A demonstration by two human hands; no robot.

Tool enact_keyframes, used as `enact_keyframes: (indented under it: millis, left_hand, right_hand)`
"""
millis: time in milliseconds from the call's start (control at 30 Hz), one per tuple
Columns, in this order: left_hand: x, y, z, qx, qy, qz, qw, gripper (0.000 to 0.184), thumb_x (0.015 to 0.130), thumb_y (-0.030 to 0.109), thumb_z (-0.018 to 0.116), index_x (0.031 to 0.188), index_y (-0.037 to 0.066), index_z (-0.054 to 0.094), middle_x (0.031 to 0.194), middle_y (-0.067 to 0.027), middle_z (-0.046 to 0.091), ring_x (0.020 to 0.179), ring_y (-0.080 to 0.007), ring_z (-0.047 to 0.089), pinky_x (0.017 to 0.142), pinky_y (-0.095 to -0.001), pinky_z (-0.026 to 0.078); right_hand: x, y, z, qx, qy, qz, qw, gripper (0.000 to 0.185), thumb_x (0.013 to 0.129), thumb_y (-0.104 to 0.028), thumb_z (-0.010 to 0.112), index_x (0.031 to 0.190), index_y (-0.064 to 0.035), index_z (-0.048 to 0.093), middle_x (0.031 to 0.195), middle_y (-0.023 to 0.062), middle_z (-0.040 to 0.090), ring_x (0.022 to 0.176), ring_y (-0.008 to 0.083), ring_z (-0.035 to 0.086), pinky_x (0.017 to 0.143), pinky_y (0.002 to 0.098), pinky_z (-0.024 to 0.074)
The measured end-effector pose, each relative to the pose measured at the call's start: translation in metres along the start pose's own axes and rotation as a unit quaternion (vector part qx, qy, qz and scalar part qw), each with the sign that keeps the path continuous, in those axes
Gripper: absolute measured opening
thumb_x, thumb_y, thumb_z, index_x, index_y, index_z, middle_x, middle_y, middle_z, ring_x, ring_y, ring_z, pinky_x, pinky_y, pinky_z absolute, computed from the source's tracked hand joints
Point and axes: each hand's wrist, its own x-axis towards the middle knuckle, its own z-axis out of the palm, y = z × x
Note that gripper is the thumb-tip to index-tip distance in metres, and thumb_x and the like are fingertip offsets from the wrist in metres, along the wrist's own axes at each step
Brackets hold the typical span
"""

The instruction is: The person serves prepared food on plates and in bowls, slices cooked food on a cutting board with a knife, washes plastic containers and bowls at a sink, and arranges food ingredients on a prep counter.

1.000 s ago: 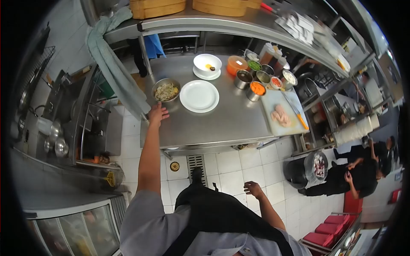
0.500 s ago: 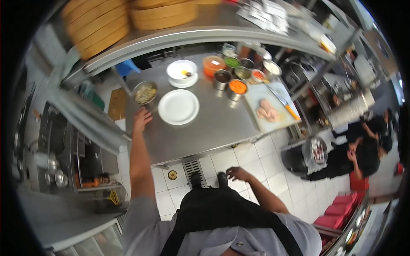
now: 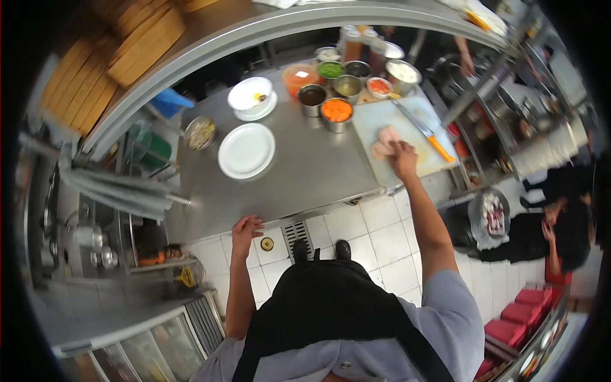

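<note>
At the right of the steel table (image 3: 299, 169), my right hand (image 3: 405, 160) is on the pale raw chicken (image 3: 384, 139), its fingers closed at the near side of the meat. The chicken lies on a white cutting board (image 3: 414, 118). Beside it on the same board is a knife (image 3: 420, 127) with an orange handle. My left hand (image 3: 245, 229) hovers by the table's front edge, fingers apart and holding nothing. Nearest to it on the table is a white plate (image 3: 247, 151).
White bowls (image 3: 249, 94) and a metal bowl of food (image 3: 200, 134) stand at the left. Several ingredient containers, one with diced carrot (image 3: 337, 111), line the back. Bamboo steamers (image 3: 73, 86) sit on the overhead shelf. Another person (image 3: 560, 223) stands at far right.
My right hand has risen from beside my body to the chicken. My left hand has drawn back from near the metal bowl to the table's front edge. The view has shifted.
</note>
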Motion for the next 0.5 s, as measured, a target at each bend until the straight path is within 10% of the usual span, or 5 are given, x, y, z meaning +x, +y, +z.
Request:
enact_keyframes:
  millis: [233, 333, 500]
  left_hand:
    - [-0.05, 0.095, -0.103, 0.032, 0.329, 0.168, 0.929, 0.019, 0.101, 0.022, 0.055, 0.103, 0.005, 0.066, 0.1, -0.0056, 0.068, 0.087, -0.0165, 0.067, 0.069, -0.0328, 0.057]
    - [-0.064, 0.142, -0.142, 0.014, 0.471, 0.213, 0.856, 0.027, 0.102, 0.03, 0.059, 0.112, 0.006, 0.065, 0.096, -0.0039, 0.069, 0.085, -0.0113, 0.065, 0.07, -0.0269, 0.054]
    - [-0.055, 0.187, -0.155, 0.075, 0.443, 0.282, 0.848, 0.028, 0.103, 0.025, 0.057, 0.116, 0.002, 0.064, 0.099, -0.0053, 0.068, 0.086, -0.0115, 0.064, 0.069, -0.0277, 0.055]
  right_hand:
    - [-0.009, -0.082, -0.023, 0.233, 0.034, -0.092, 0.968, 0.042, 0.083, -0.005, 0.061, 0.125, -0.0032, 0.063, 0.115, 0.0232, 0.061, 0.104, 0.0416, 0.057, 0.091, 0.0477, 0.046]
    - [-0.055, -0.102, 0.054, 0.143, -0.019, -0.256, 0.956, 0.056, 0.083, -0.015, 0.067, 0.137, -0.0114, 0.054, 0.143, 0.0211, 0.049, 0.128, 0.0425, 0.046, 0.106, 0.0531, 0.039]
    - [-0.082, -0.204, 0.046, 0.08, -0.153, -0.21, 0.963, 0.046, 0.079, -0.014, 0.071, 0.124, -0.014, 0.063, 0.13, 0.0195, 0.058, 0.116, 0.0409, 0.055, 0.095, 0.047, 0.0476]
